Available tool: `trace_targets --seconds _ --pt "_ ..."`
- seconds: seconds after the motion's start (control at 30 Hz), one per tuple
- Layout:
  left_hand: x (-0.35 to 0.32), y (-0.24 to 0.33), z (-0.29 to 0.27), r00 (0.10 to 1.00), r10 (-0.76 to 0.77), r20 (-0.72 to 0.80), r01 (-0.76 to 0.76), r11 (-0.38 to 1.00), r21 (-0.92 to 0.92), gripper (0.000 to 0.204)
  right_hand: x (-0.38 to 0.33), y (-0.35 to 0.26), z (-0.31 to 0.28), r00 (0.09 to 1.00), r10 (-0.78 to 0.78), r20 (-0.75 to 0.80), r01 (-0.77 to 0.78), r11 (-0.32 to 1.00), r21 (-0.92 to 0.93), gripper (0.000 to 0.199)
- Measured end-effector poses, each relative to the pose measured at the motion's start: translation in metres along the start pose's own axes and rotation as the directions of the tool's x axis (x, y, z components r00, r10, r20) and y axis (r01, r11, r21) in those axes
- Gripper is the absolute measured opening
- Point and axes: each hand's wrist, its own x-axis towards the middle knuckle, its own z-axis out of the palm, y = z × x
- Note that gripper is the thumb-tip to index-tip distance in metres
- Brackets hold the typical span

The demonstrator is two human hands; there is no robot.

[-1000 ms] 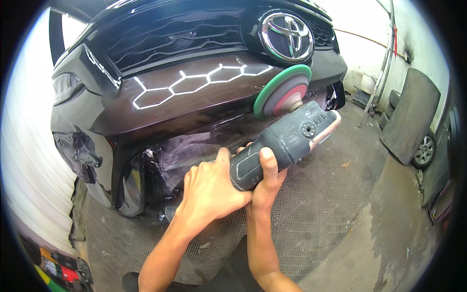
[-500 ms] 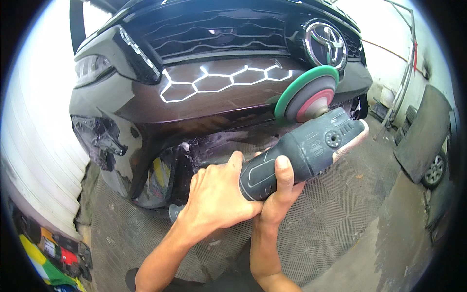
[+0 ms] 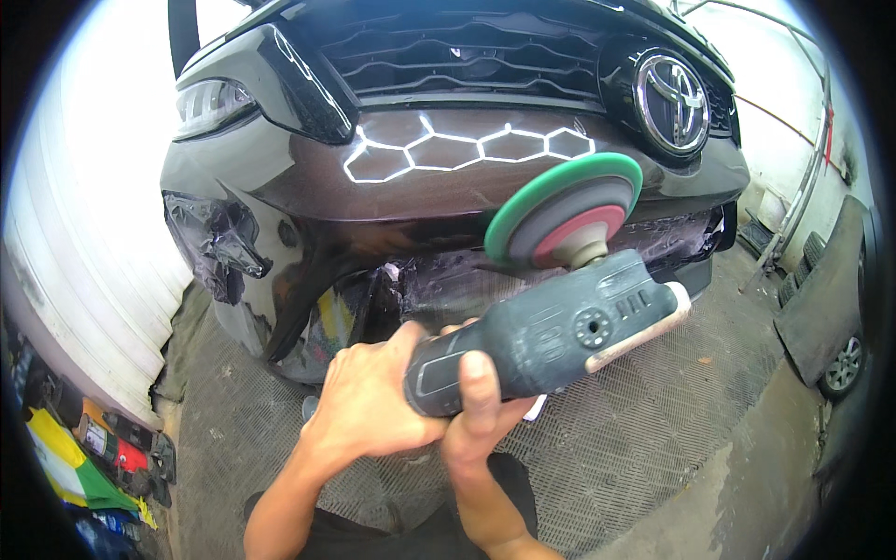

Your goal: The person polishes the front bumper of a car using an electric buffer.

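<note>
Both my hands hold a dark grey rotary polisher [image 3: 541, 331] in front of a car's black bumper [image 3: 411, 201]. My left hand [image 3: 364, 397] wraps round the rear of its body. My right hand [image 3: 485, 411] grips it from below near the middle, the thumb lying up along its side. At the tool's far end a round green polishing pad [image 3: 518, 201] on a grey and red backing plate stands tilted near the bumper. Whether the pad touches the paint, I cannot tell. White hexagon-shaped light reflections show on the bumper just left of the pad.
Plastic film [image 3: 219, 238] covers the fog-lamp area and lower openings. Above are the dark grille [image 3: 467, 70] and a round chrome emblem [image 3: 672, 103]. A loose dark panel [image 3: 821, 299] and a wheel [image 3: 845, 364] stand at right. Tools and cloths [image 3: 103, 457] lie lower left on the floor.
The polisher and both hands have moved left and down, nearer to me. The pad has shifted left and lower across the bumper. The car appears shifted right in the view.
</note>
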Motion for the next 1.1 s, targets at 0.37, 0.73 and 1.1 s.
trace_targets --seconds 0.37,0.73,1.1 --pt "-0.084 -0.071 0.059 0.931 -0.165 -0.326 0.032 0.926 -0.376 0.057 -0.061 0.019 -0.019 0.900 0.230 0.371 -0.184 0.971 -0.155 0.093" --pt "-0.009 -0.005 0.124 1.000 -0.020 0.021 0.028 0.884 -0.467 0.075 0.009 -0.024 -0.100 0.988 0.121 0.098 -0.067 0.898 -0.435 0.104" --pt "0.010 0.002 0.158 0.995 0.096 -0.006 -0.085 0.855 -0.512 0.072 0.031 -0.031 -0.123 0.996 0.030 0.081 0.014 0.869 -0.494 0.081"
